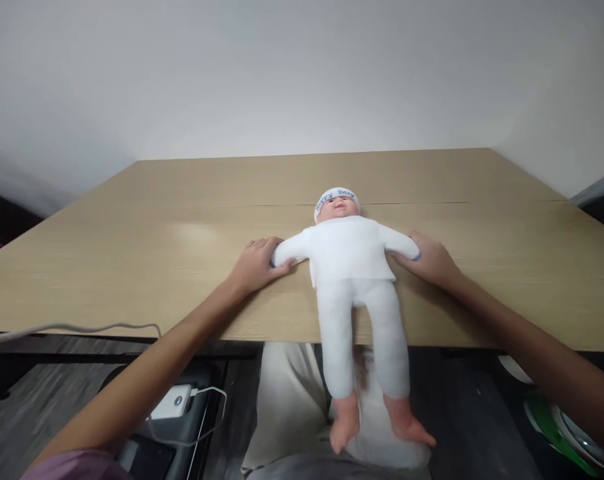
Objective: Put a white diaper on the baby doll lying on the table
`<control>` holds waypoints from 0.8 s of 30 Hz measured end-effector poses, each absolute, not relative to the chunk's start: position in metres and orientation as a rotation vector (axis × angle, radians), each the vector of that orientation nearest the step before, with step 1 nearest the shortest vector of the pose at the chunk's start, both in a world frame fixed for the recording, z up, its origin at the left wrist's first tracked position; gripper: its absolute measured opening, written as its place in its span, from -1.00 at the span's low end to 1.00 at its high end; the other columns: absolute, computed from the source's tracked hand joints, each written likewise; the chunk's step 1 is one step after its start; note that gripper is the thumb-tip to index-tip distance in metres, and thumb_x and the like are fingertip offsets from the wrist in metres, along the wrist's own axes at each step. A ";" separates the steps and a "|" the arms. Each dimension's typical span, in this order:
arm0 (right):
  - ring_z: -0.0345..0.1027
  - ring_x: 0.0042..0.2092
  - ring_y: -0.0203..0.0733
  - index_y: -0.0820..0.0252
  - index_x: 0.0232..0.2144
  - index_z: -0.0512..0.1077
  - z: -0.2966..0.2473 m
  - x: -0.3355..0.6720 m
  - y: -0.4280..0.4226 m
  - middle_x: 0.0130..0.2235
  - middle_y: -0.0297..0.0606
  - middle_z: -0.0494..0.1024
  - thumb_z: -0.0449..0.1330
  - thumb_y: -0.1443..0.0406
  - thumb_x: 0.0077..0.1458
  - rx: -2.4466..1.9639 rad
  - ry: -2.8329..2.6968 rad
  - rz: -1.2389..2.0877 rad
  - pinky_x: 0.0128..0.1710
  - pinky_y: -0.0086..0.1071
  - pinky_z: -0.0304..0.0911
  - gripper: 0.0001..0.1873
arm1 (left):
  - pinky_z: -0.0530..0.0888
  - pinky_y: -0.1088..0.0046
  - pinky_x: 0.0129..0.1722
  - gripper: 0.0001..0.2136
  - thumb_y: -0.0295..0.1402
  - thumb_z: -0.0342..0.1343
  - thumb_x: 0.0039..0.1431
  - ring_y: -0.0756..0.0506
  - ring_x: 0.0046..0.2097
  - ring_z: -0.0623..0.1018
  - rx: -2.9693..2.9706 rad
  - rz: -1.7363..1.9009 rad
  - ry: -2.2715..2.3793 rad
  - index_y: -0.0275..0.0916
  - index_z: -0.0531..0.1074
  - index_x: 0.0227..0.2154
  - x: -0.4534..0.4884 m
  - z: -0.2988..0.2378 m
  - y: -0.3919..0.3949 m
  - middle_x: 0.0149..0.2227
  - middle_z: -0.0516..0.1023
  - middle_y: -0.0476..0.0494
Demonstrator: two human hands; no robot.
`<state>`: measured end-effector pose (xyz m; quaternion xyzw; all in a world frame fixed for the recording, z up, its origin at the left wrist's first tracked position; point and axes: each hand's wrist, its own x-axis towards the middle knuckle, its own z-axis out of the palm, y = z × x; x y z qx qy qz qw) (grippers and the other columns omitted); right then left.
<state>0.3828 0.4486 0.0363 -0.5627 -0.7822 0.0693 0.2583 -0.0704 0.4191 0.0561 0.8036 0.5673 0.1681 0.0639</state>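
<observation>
"So, where's the doll [351,250]?"
"On its back on the worktop [132,247], legs [338,337] past the near edge."
"And its arms [398,241]?"
"Both held: the left hand [258,265] grips one sleeve [293,247], the right hand [432,258] grips the other."

A baby doll [351,250] lay on the table [132,267] between left hand [259,263] and right hand [432,259], its legs [337,340] past the near edge [282,339]; the wall [302,80] stood behind.
</observation>
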 end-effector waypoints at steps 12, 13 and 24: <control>0.53 -0.03 0.10 0.18 -0.05 0.58 0.032 0.363 0.540 -0.05 -0.06 0.71 0.23 0.18 0.14 -1.368 -2.119 0.101 -0.01 -0.17 0.34 -0.64 | 0.37 0.12 0.26 -0.45 0.13 0.05 0.41 -0.34 0.17 0.57 2.488 0.681 1.810 -0.22 0.44 0.16 -0.081 0.044 0.517 0.12 0.66 -0.31; 0.53 -0.02 0.10 0.19 -0.03 0.59 0.032 0.363 0.547 -0.04 -0.06 0.71 0.22 0.19 0.14 -1.351 -2.130 0.080 0.02 -0.16 0.33 -0.62 | 0.36 0.12 0.27 -0.46 0.12 0.07 0.41 -0.34 0.17 0.58 2.485 0.712 1.822 -0.22 0.44 0.16 -0.081 0.043 0.525 0.12 0.66 -0.31; 0.45 0.10 0.25 0.20 0.17 0.57 0.018 0.360 0.623 0.07 0.01 0.67 0.21 0.12 0.26 -1.441 -2.080 -0.183 0.12 0.02 0.26 -0.49 | 0.46 0.10 0.10 -0.39 0.26 0.17 0.30 -0.40 0.04 0.64 2.411 0.916 2.017 -0.19 0.47 0.09 -0.092 0.024 0.617 0.00 0.69 -0.32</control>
